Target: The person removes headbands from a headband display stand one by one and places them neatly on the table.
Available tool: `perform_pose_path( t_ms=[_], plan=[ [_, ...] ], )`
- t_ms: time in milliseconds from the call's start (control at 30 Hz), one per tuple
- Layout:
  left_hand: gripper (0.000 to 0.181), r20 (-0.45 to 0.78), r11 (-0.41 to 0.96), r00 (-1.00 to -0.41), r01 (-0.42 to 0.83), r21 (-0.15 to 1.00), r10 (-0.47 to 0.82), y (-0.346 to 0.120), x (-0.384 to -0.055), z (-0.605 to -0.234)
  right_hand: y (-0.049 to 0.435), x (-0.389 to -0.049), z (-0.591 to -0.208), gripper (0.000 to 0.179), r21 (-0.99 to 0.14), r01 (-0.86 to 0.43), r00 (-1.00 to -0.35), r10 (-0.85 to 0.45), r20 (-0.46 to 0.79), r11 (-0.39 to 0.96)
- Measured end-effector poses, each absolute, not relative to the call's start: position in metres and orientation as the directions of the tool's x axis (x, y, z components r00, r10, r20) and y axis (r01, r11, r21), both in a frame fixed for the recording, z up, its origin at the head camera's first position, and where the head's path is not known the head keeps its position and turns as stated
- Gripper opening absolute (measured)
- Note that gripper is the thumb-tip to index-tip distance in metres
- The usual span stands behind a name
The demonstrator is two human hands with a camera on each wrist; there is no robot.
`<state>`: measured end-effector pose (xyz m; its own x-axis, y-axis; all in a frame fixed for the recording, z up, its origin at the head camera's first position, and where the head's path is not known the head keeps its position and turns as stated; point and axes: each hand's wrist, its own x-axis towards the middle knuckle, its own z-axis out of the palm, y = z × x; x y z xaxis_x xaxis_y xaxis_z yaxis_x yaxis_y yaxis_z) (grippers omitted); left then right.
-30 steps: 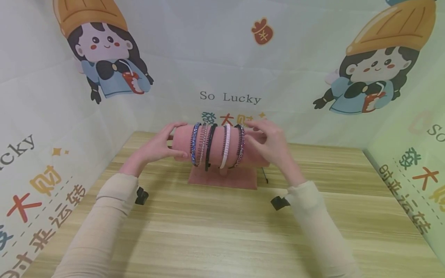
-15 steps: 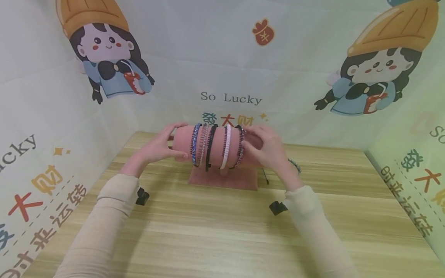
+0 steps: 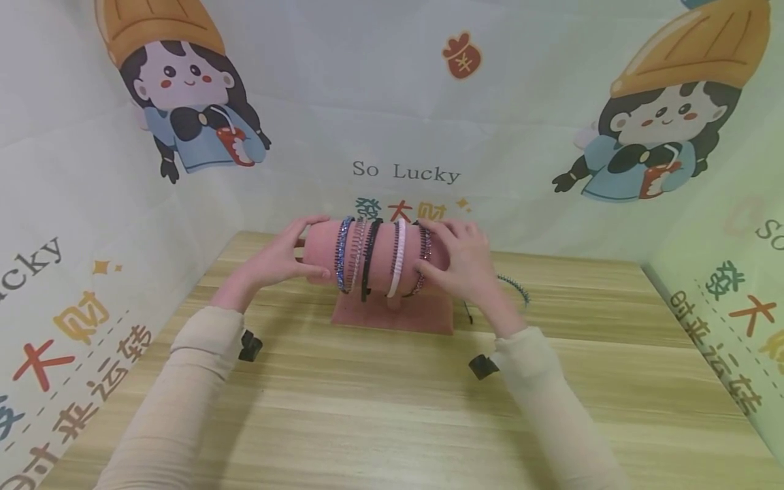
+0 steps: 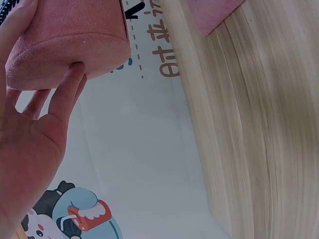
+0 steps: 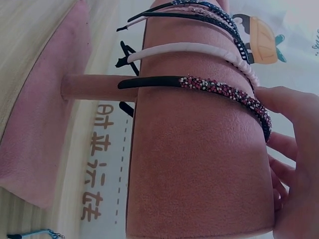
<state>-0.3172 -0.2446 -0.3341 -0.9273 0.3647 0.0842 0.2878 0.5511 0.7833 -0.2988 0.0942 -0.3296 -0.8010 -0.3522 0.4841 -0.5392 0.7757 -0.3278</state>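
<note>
right hand clamped on beaded headband; probably light, springy. better held just below this hand, where smooth. left hand grips plush roll end.

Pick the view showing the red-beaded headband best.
The right wrist view: the red-beaded headband appears close up, its beads distinct. The head view shows it smaller, partly behind the right hand; the left wrist view doesn't clearly show it.

We record a bare left hand and right hand, creased cream long sleeves, thick turned-back cuffs, and a small black block beside each wrist.
</note>
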Motion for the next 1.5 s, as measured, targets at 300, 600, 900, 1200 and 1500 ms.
perform_pose_path(
  t_ms=[300,600,900,1200,1500],
  plan=[
    [0.097,0.093,0.553,-0.927,0.295,0.779,0.362,-0.245,-0.317,-0.336,0.088,-0.298,-0.331,0.054,-0.310,-0.509,-0.816,-0.334,0.472,0.803],
    [0.096,0.099,0.544,-0.925,0.299,0.784,0.366,-0.247,-0.318,-0.337,0.082,-0.295,-0.328,0.048,-0.330,-0.534,-0.796,-0.331,0.507,0.778],
    [0.097,0.099,0.546,-0.924,0.302,0.782,0.369,-0.246,-0.318,-0.337,0.078,-0.293,-0.327,0.042,-0.397,-0.570,-0.775,-0.310,0.551,0.719],
    [0.098,0.096,0.552,-0.924,0.301,0.778,0.370,-0.244,-0.317,-0.335,0.080,-0.289,-0.329,0.040,-0.560,-0.564,-0.794,-0.211,0.570,0.607],
    [0.097,0.095,0.553,-0.925,0.300,0.778,0.368,-0.245,-0.318,-0.336,0.082,-0.287,-0.324,0.050,-0.650,-0.516,-0.838,-0.171,0.519,0.558]
  ],
)
